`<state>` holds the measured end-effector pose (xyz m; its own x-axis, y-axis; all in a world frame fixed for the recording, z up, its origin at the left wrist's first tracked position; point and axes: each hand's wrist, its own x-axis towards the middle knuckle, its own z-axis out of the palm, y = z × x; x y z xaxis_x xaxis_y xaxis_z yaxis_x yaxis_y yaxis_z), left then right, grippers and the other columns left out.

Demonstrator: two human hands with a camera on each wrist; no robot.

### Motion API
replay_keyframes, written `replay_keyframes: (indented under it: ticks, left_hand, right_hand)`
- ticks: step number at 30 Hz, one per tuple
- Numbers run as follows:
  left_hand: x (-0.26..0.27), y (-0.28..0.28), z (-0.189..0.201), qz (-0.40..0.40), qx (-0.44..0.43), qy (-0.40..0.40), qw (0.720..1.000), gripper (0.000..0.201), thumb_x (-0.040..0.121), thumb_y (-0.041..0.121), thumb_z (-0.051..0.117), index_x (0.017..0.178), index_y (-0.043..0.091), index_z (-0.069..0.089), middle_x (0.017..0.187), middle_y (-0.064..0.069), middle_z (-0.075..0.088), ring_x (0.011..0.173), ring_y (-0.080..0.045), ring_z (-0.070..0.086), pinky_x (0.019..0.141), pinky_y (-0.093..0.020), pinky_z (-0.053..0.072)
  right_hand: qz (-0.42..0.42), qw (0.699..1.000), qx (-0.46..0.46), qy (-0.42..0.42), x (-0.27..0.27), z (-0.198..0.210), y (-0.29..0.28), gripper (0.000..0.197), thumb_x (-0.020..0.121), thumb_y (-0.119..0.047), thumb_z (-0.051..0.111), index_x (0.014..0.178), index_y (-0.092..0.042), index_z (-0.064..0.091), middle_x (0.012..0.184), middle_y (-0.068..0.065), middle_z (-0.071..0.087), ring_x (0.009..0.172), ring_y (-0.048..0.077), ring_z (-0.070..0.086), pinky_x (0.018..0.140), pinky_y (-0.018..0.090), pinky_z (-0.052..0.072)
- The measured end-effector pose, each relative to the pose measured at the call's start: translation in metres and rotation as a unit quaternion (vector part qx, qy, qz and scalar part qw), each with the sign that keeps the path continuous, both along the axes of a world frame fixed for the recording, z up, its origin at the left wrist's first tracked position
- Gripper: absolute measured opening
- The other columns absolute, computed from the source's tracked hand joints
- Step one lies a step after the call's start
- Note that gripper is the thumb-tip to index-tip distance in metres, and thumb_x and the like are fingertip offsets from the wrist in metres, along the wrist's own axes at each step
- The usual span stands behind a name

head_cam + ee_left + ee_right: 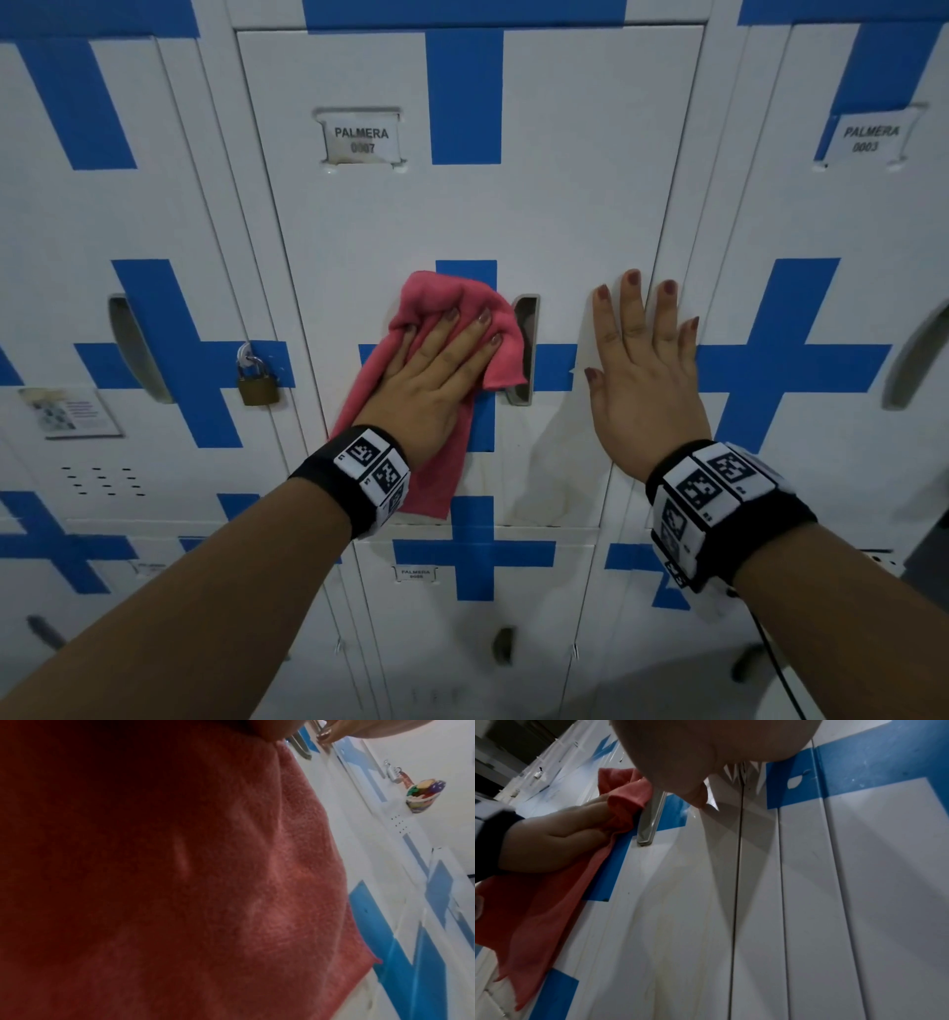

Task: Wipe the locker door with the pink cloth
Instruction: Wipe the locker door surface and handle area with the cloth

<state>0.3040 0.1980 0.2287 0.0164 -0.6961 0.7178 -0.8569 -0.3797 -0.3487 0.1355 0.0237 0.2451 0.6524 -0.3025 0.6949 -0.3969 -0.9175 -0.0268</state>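
The white locker door (513, 216), crossed with blue tape and labelled PALMERA 0007 (361, 139), fills the middle of the head view. My left hand (436, 370) lies flat on the pink cloth (436, 293) and presses it to the door just left of the grey recessed handle (526, 349). The cloth's tail hangs below my wrist. My right hand (642, 370) rests flat with spread fingers on the door's right edge. The cloth (180, 882) fills the left wrist view. The right wrist view shows the left hand (557, 837), the cloth (552, 902) and the handle (652, 817).
A brass padlock (257, 380) hangs on the neighbouring locker to the left. More taped lockers stand on both sides and below. A yellowish streak (534, 488) marks the door's lower part. A colourful keychain (424, 795) hangs on a locker further along.
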Motion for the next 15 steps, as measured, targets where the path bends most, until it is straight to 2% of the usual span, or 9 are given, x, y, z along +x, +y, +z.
replay_keyframes:
  ticks: [2, 6, 15]
  left_hand:
    - [0.002, 0.001, -0.008, 0.003, 0.011, -0.008, 1.0, 0.078, 0.079, 0.009, 0.049, 0.149, 0.02, 0.015, 0.155, 0.008, 0.006, 0.144, -0.014, -0.01, 0.116, -0.038, -0.009]
    - [0.006, 0.007, -0.025, -0.002, 0.035, -0.019, 0.999, 0.077, 0.084, 0.013, 0.036, 0.15, 0.027, -0.001, 0.156, 0.009, -0.013, 0.145, -0.016, -0.01, 0.116, -0.04, -0.01]
    - [0.018, 0.021, -0.06, -0.004, 0.067, -0.049, 0.997, 0.075, 0.085, 0.018, 0.034, 0.15, 0.027, -0.003, 0.157, 0.007, -0.013, 0.145, -0.019, -0.01, 0.116, -0.042, -0.01]
  right_hand:
    - [-0.002, 1.0, -0.002, 0.001, 0.0, 0.0, 0.0, 0.075, 0.094, -0.021, 0.039, 0.147, -0.023, -0.013, 0.153, -0.002, -0.023, 0.139, 0.024, -0.025, 0.113, 0.049, -0.007]
    - [-0.005, 1.0, -0.003, 0.002, 0.0, 0.0, 0.0, 0.074, 0.094, -0.022, 0.038, 0.147, -0.023, -0.012, 0.153, -0.001, -0.022, 0.14, 0.025, -0.023, 0.113, 0.049, -0.006]
    - [-0.005, 1.0, -0.005, -0.002, -0.001, 0.0, 0.001, 0.074, 0.094, -0.021, 0.04, 0.148, -0.022, -0.011, 0.154, -0.001, -0.02, 0.14, 0.025, -0.022, 0.113, 0.048, -0.007]
